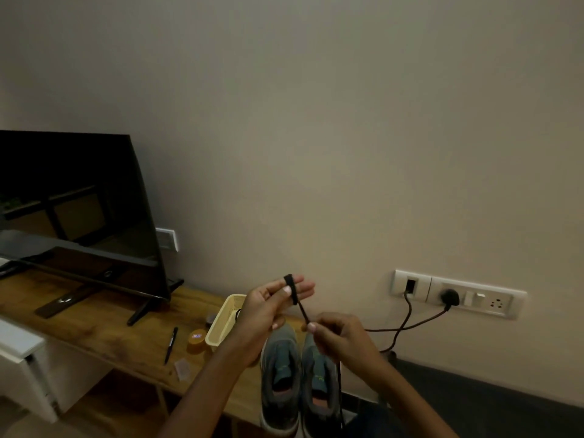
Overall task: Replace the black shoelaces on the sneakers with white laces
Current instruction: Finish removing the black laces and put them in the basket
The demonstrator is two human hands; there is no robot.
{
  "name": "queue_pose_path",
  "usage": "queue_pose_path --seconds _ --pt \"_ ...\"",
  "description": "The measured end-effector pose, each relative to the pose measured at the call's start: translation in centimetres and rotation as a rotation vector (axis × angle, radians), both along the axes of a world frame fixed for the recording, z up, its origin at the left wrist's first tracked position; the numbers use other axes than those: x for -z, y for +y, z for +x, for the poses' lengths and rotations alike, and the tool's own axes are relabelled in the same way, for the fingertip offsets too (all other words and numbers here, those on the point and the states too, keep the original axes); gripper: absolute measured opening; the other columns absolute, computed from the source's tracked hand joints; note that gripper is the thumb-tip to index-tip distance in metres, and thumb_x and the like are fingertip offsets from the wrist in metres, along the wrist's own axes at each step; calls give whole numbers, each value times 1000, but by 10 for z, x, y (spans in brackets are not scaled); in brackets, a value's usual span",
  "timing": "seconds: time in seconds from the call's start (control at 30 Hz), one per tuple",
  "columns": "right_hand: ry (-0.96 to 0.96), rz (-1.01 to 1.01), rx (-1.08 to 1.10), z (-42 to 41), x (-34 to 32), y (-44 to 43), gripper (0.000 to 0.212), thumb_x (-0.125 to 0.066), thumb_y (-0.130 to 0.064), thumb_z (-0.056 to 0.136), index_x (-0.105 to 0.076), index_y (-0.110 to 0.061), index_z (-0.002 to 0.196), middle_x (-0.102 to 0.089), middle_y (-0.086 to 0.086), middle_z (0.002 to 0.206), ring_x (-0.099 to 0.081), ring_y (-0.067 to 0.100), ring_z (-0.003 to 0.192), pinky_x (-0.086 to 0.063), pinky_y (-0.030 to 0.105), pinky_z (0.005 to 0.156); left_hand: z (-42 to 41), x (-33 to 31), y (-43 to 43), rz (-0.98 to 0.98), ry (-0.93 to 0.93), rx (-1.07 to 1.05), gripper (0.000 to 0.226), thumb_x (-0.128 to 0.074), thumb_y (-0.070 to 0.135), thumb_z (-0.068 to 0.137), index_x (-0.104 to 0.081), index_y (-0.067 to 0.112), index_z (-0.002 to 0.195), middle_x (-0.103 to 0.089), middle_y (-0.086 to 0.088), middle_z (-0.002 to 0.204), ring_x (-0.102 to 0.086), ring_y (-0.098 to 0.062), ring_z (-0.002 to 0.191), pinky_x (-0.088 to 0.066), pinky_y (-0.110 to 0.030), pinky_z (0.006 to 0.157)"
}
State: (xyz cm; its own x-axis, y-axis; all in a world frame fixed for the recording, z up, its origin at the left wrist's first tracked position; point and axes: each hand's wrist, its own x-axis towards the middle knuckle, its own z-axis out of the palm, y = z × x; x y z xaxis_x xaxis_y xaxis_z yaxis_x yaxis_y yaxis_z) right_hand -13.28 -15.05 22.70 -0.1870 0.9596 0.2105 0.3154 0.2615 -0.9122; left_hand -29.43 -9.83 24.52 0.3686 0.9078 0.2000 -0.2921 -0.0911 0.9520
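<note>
Left of the sneakers (281, 368), at the near edge of the table (104, 336): orange tub (196, 340), label unreadable, then yellow basket (221, 324). Above them your left hand (268, 308) thumb-pins the black lace (298, 303) wound round a finger; your right hand (338, 336) pinches it.

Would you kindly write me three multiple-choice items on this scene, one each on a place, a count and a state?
1. Where is the pen? A on the table, left of the basket; B in the basket; C right of the basket.
2. How many sneakers? A one; B two; C three.
3. The lace is: A tied in a bow; B in the basket; C wound round left fingers.
A, it lies on the table beside the basket; B, a pair stands together; C, it loops the left hand's fingers, right hand pinching it.
</note>
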Motion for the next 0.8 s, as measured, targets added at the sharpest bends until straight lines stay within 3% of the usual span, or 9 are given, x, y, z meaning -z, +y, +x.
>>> queue_pose_path --seconds 0.1,0.2,0.27,0.37,0.4,0.47,0.53,0.67,0.8 --pt "-128 -6 -78 -2 7 -7 28 -52 -19 95 -61 7 89 -51 6 69 -47 14 61 -39 28 59 2 12 9 57 103 -167 27 -39 -2 97 -60 4 112 -72 -8 103 -69 -13 97 -44 -9 51" --pt "-199 41 -121 5 -10 -10 14 -54 -17 94 -67 -17 88 -57 -7 72 -52 4 66 -42 22 64 -1 21 15 112 300 -186 28 -40 -4 97 -60 -1 117 -71 1 96 -67 -8 95 -49 -11 78" --pt "-315 192 -77 13 -26 -5 18 -56 -14 92 -65 -30 90 -59 -15 75 -56 -3 72 -44 15 67 -3 23 12 187 497 -100 28 -44 -2 96 -62 6 115 -68 11 94 -64 -4 99 -46 -10 81" --pt "-445 404 -18 23 -43 9 13 -59 -11 88 -70 -11 95 -57 -18 78 -58 -3 79 -48 16 70 -4 21 4 210 631 215 27 -45 6 97 -65 20 109 -72 7 98 -65 -4 101 -49 -26 92" --pt "-441 429 -8 26 -47 15 13 -60 -10 88 -70 -8 96 -57 -17 78 -58 -1 78 -48 16 68 -5 17 0 175 606 303 25 -45 9 98 -63 19 111 -72 3 102 -66 -5 99 -50 -29 90" --pt "-345 391 10 31 -51 24 13 -61 -8 88 -71 -8 97 -58 -11 72 -57 1 66 -45 15 58 -8 3 -9 91 483 380 23 -46 12 97 -60 14 115 -71 -2 106 -67 -1 83 -49 -17 62" --pt "-160 304 34 32 -48 26 16 -58 -10 90 -70 -15 98 -59 -1 67 -51 3 54 -40 15 51 -10 -8 -14 16 265 380 26 -51 15 93 -60 9 117 -70 -8 110 -65 -10 93 -36 -10 44" --pt "-76 132 -8 16 -18 15 24 -50 -12 94 -67 -26 85 -54 1 60 -46 2 50 -39 22 52 -2 -8 -6 4 -2 214 32 -50 12 89 -58 6 119 -67 -11 115 -64 -19 109 -30 -9 38" --pt "-169 77 -107 6 -1 -1 21 -50 -18 96 -66 -31 96 -57 -8 62 -49 0 59 -41 20 59 7 3 3 80 123 -39 27 -42 4 97 -59 8 117 -72 -2 105 -66 -9 102 -42 -10 53"
